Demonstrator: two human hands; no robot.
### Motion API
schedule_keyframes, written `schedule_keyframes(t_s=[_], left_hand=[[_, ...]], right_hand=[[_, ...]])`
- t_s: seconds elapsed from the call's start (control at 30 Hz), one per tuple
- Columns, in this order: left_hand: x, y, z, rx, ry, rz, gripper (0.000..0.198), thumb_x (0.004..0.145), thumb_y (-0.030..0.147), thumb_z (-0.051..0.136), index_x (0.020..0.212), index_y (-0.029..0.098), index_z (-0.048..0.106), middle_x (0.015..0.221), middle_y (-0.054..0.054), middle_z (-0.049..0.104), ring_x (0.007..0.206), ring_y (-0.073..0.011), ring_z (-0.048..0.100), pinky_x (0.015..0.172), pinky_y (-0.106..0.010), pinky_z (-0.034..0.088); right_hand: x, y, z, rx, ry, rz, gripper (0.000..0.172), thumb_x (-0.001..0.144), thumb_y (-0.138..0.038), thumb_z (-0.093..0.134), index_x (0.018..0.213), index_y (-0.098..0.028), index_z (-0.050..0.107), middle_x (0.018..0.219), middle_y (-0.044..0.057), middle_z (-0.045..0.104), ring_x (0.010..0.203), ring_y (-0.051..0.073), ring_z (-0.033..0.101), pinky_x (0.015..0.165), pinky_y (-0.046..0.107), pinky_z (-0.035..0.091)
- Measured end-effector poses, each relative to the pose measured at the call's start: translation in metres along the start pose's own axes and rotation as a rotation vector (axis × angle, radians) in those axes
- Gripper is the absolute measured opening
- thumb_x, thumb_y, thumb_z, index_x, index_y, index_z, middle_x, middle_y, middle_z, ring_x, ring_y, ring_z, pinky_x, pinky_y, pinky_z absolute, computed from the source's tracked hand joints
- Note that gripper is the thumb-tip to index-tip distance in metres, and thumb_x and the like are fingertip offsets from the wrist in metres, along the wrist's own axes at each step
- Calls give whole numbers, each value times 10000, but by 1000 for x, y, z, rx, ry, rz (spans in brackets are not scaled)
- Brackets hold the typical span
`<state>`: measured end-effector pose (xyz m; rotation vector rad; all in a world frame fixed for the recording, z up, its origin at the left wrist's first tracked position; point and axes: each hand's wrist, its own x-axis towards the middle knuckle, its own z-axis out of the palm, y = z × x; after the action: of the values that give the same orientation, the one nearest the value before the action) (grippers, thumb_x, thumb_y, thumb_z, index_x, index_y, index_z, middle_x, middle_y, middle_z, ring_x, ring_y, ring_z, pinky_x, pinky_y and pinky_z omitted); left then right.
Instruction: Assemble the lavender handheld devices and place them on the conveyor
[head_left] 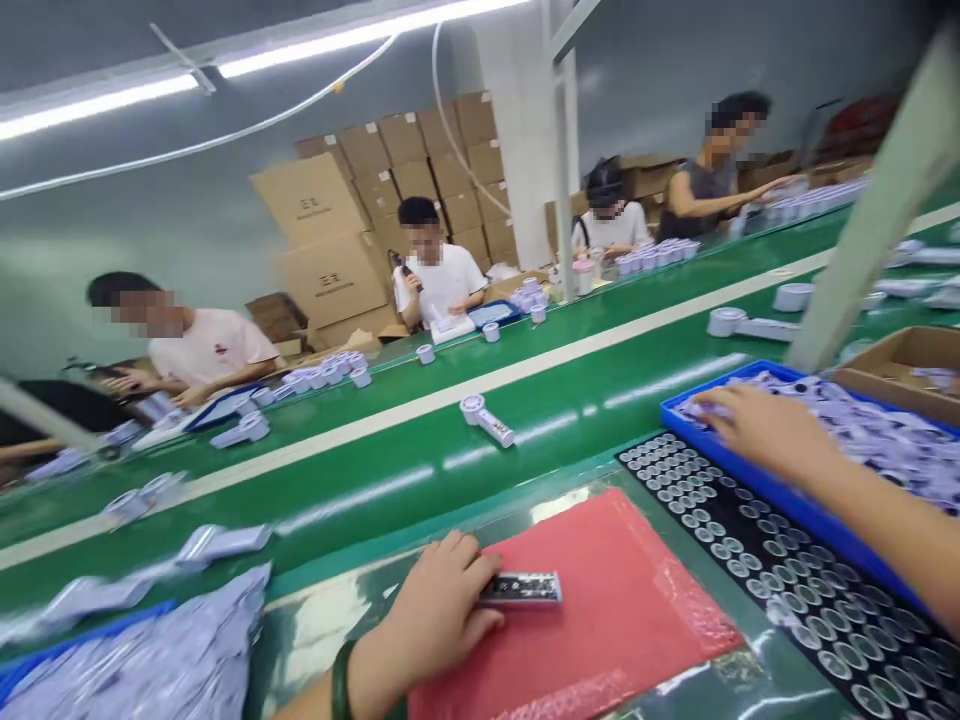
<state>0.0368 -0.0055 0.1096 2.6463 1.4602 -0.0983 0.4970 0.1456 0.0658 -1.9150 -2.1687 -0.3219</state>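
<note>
My left hand (429, 612), with a dark green bangle at its wrist, is closed round a handheld fan (525, 588) lying on a red mat (592, 640). The fan's handle sticks out to the right and shows a dark, speckled inner face; its other end is hidden under my fingers. Over the left corner of a blue tray (679, 418) of small white-and-dark parts (862, 440) is my right hand (772, 425), fingers reaching down among them, slightly blurred. No held part shows in it. Beside the tray lies a black sheet (757, 540) with rows of clear round pieces.
A green conveyor (405, 450) runs across, carrying a white handheld fan (486, 418) and other white units. At lower left is a bag of white parts (150, 650). A cardboard box (900, 370) and a slanted post (877, 220) stand at right. Several co-workers sit opposite.
</note>
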Motion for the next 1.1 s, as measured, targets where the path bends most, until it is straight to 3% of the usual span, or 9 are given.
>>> schedule_keyframes(t_s=[0.1, 0.17, 0.23, 0.37, 0.5, 0.7, 0.8, 0.97, 1.1], left_hand=[[-6, -2, 4, -18, 45, 2, 426, 851, 335, 790, 1204, 234, 576, 1103, -44, 550, 1009, -266, 493, 857, -408, 455], [-7, -3, 7, -14, 63, 8, 410, 863, 350, 775, 1200, 222, 580, 1083, -48, 552, 992, -265, 498, 849, -405, 457], [-8, -4, 9, -34, 79, 26, 412, 866, 348, 768, 1205, 213, 578, 1072, -52, 557, 981, -264, 504, 843, -397, 461], [-14, -5, 13, -169, 182, 69, 536, 843, 310, 797, 1283, 196, 514, 1175, -69, 555, 1059, -266, 505, 913, -400, 453], [-23, -3, 19, -351, 341, 119, 528, 839, 269, 794, 1262, 188, 489, 1211, -75, 559, 1093, -260, 507, 995, -423, 416], [-26, -2, 26, -486, 446, 60, 460, 803, 203, 807, 1172, 177, 532, 1148, -63, 580, 1052, -251, 530, 946, -400, 436], [-22, -3, 29, -462, 442, 64, 361, 865, 221, 756, 1161, 184, 554, 1159, -58, 580, 1065, -244, 524, 946, -391, 428], [-16, -2, 30, -370, 356, 26, 155, 887, 149, 696, 1013, 179, 612, 1081, -36, 591, 1017, -224, 524, 908, -368, 421], [-12, -2, 27, -441, 320, -7, 131, 866, 111, 723, 953, 167, 644, 960, -23, 592, 929, -204, 527, 835, -333, 436]], right_hand=[[-19, -20, -4, 482, 124, 52, 390, 922, -535, 439, 1152, -285, 630, 1037, 68, 664, 851, 360, 634, 677, 459, 485], [-36, -55, -13, 700, 117, 62, 424, 881, -630, 473, 1159, -338, 607, 991, 35, 671, 833, 350, 640, 693, 473, 491], [-55, -102, -25, 883, 63, -43, 378, 908, -578, 519, 1165, -321, 620, 1016, 43, 653, 879, 317, 634, 746, 442, 514], [-85, -191, -43, 899, -163, -329, 388, 1021, -444, 379, 1253, -291, 649, 1003, 69, 593, 834, 263, 604, 694, 378, 516], [-97, -240, -48, 917, -273, -445, 407, 1024, -344, 316, 1322, -256, 580, 1066, 70, 615, 933, 269, 600, 777, 394, 506], [-95, -267, -48, 987, -428, -358, 235, 986, -399, 380, 1001, -250, 560, 898, 16, 662, 764, 251, 618, 616, 341, 442], [-94, -271, -49, 944, -441, -366, 251, 974, -395, 370, 861, -246, 536, 815, 4, 638, 688, 234, 592, 571, 318, 386], [-93, -273, -50, 931, -429, -366, 272, 971, -381, 376, 806, -240, 541, 748, 2, 599, 634, 223, 554, 540, 304, 337], [-94, -272, -39, 1047, -396, -357, 247, 968, -370, 433, 822, -238, 584, 883, 29, 592, 750, 235, 572, 621, 320, 398]])
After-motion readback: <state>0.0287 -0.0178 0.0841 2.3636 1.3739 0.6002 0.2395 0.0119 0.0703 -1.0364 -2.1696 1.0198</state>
